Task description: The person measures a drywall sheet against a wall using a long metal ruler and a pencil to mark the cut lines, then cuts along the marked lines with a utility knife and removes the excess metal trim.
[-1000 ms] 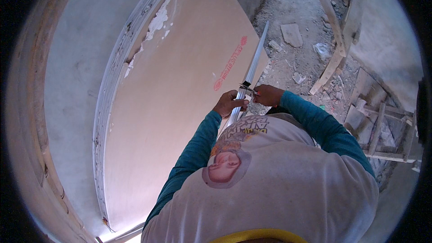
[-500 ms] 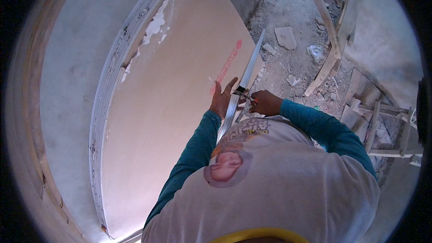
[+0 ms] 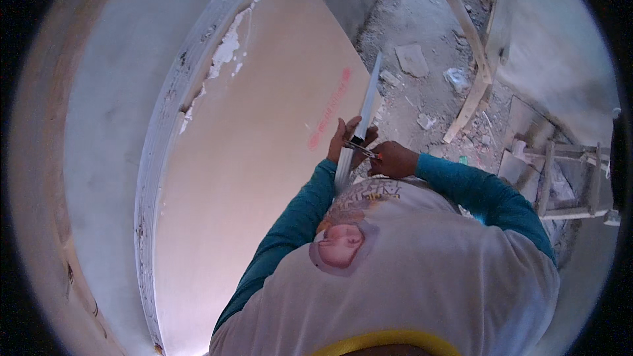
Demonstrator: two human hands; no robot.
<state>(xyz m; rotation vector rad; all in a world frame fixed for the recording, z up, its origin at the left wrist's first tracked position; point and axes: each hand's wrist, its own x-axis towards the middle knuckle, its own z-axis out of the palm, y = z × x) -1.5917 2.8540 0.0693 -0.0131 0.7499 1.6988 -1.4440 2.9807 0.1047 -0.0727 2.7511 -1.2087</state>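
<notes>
A long silvery metal stud [image 3: 370, 95] stands in front of my body, running from near my shirt up toward the far floor. My left hand [image 3: 344, 140] is closed around it, thumb on the near left side and fingers showing beyond it. My right hand [image 3: 397, 159] grips a pair of tin snips [image 3: 359, 147] with orange-red on the handles. The jaws lie across the stud, beside a dark gap or notch in it. Whether the blades bite into the metal is too small to tell.
On my left, a large stack of plasterboard [image 3: 264, 125] leans on the wall, its edge chipped white. Rubble, a broken slab [image 3: 411, 60] and crumpled plastic [image 3: 456, 79] litter the floor. Wooden poles [image 3: 491, 46] lean at the right, near a wooden frame [image 3: 573, 181].
My left hand has shifted slightly right, its fingers closing in from a more open spread around the stud. The right hand and snips have moved slightly right and down.
</notes>
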